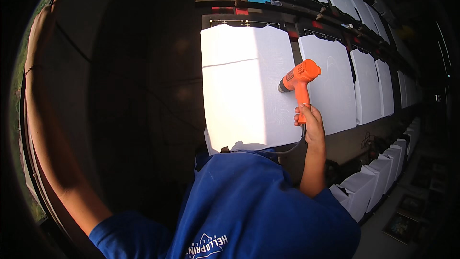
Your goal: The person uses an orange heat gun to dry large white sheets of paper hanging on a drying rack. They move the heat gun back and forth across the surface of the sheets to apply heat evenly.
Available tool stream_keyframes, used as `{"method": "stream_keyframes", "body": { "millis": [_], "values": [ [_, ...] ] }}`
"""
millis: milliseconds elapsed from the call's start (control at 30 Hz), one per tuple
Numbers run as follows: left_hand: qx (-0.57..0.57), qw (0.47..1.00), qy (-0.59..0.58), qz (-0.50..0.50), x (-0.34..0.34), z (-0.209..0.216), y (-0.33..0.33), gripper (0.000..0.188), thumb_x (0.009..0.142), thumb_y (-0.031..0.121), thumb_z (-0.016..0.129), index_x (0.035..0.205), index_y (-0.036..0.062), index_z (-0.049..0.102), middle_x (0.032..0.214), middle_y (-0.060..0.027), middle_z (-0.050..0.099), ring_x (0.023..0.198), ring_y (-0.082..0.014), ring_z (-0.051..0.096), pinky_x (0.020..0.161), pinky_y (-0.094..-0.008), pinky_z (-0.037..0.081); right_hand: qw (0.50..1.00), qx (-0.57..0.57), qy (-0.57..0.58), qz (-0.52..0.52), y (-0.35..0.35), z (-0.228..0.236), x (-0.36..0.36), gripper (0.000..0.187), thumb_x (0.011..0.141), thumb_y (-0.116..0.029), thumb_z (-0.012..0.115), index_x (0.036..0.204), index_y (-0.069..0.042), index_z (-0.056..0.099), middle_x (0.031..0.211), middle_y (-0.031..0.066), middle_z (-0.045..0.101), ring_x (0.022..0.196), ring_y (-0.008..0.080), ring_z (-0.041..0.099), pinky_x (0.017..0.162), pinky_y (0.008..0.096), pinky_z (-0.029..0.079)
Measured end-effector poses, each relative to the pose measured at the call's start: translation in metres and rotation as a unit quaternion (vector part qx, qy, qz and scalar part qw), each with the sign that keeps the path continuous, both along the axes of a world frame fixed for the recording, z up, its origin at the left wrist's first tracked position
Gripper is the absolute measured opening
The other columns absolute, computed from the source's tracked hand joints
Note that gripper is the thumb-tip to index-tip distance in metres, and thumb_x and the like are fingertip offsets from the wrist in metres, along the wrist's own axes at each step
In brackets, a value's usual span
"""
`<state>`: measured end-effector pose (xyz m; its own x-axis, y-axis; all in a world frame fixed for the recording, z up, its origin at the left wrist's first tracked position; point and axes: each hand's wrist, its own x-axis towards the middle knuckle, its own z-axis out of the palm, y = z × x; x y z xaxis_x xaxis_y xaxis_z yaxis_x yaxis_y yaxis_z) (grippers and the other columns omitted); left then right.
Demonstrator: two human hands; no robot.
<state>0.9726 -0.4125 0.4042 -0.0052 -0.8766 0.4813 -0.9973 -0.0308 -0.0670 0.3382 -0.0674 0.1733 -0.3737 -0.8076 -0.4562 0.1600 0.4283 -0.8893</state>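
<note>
My right hand (310, 121) is closed round the handle of an orange heat gun (303, 79). Its dark nozzle points left, over a white garment (235, 96) spread flat on a dark board (244, 19). From the handle's base a grey cord (293, 150) runs down toward my body. Bright sunlight covers the garment's left part, and faint outlines show near its right side. Far to the left, my left hand (44, 21) is raised at the window frame (23, 115), holding no object that I can see. Its fingers look stretched out along the frame.
Another white garment (328, 76) lies on a board to the right, with several more in a row beyond. A dark rail (282, 7) crosses behind the boards. More white garments (359, 189) line the lower right. Framed pictures (401, 228) stand near the lower right edge.
</note>
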Motion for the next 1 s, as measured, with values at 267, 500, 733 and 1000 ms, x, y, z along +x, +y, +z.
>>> {"method": "stream_keyframes", "body": {
  "millis": [267, 500, 733, 1000],
  "values": [
    [-0.03, 0.998, 0.039, -0.046, 0.005, -0.002, -0.002, 0.069, 0.096, 0.062, 0.036, 0.092, -0.0071, 0.042, 0.083, -0.0188, 0.052, 0.078, -0.0221, 0.048, 0.081, -0.0368, 0.042, 0.999, 0.0, -0.029, 0.036, -0.003, 0.008, 0.024, 0.029, 0.094, -0.025, 0.058, 0.109, -0.001, 0.054, 0.086, 0.0044, 0.057, 0.067, 0.0112, 0.057, 0.055, 0.0251, 0.048],
    [-0.062, 0.995, 0.07, -0.038, -0.022, -0.003, 0.015, 0.07, 0.097, 0.061, 0.035, 0.097, -0.0085, 0.047, 0.089, -0.019, 0.058, 0.084, -0.0228, 0.055, 0.086, -0.0358, 0.043, 0.961, 0.001, -0.123, 0.248, -0.022, 0.006, 0.104, 0.034, 0.094, -0.024, 0.058, 0.115, 0.003, 0.052, 0.088, 0.0039, 0.059, 0.069, 0.009, 0.057, 0.057, 0.0245, 0.047],
    [0.034, 0.995, 0.085, -0.047, -0.01, 0.009, 0.013, 0.069, 0.098, 0.057, 0.035, 0.121, -0.0061, 0.049, 0.119, -0.0224, 0.06, 0.115, -0.0274, 0.056, 0.098, -0.0362, 0.039, 0.976, 0.009, -0.088, 0.199, -0.012, 0.005, 0.076, 0.034, 0.093, -0.025, 0.058, 0.113, 0.002, 0.053, 0.086, 0.0046, 0.059, 0.067, 0.0091, 0.057, 0.055, 0.0244, 0.047],
    [-0.111, 0.986, 0.051, -0.115, -0.017, -0.008, 0.021, 0.069, 0.097, 0.059, 0.036, 0.109, -0.0068, 0.052, 0.101, -0.0242, 0.061, 0.099, -0.0273, 0.06, 0.087, -0.0378, 0.043, 1.0, 0.009, 0.007, -0.005, 0.023, 0.009, -0.015, 0.03, 0.094, -0.026, 0.058, 0.109, 0.0, 0.055, 0.085, 0.0054, 0.058, 0.065, 0.0113, 0.057, 0.053, 0.0251, 0.048]
  ]
}}
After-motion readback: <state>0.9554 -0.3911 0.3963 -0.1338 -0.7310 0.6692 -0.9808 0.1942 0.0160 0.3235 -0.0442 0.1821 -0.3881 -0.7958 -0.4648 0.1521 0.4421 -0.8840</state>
